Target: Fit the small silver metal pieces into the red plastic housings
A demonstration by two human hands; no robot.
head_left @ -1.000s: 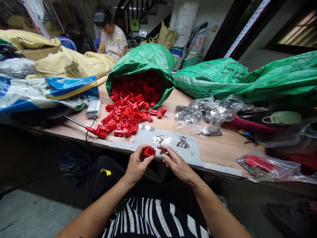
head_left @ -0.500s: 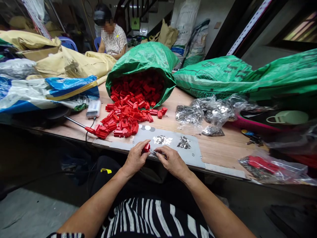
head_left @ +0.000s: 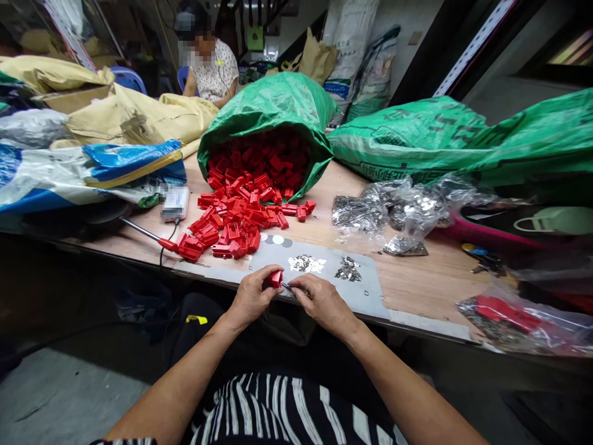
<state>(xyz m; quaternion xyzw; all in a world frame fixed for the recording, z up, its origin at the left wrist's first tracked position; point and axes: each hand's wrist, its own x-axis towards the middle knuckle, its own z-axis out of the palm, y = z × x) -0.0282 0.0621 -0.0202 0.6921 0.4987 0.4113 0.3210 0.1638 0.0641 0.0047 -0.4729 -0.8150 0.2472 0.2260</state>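
Between thumb and fingers, my left hand (head_left: pixel 252 296) holds a red plastic part (head_left: pixel 275 279) near the table's front edge. My right hand (head_left: pixel 320 301) is closed around a thin metal tool (head_left: pixel 288 286), whose tip meets the right end of that part. Just beyond my hands, a grey mat (head_left: pixel 370 295) bears a pile of shiny metal pieces (head_left: pixel 306 263) and a darker pile of small metal pieces (head_left: pixel 348 269). Many red parts (head_left: pixel 236 216) spill from a green sack (head_left: pixel 273 102) behind and to the left.
Plastic bags of metal pieces (head_left: pixel 359 216) lie on the right, with another bag (head_left: pixel 519 312) near the front edge. A white device (head_left: pixel 175 203) and a red-handled tool (head_left: pixel 151 233) are at left. A person (head_left: pixel 213 68) sits across the table.
The red part has turned slightly in my left hand, showing more of its side. The tool's tip stays at its end. The whole view has shifted a little.
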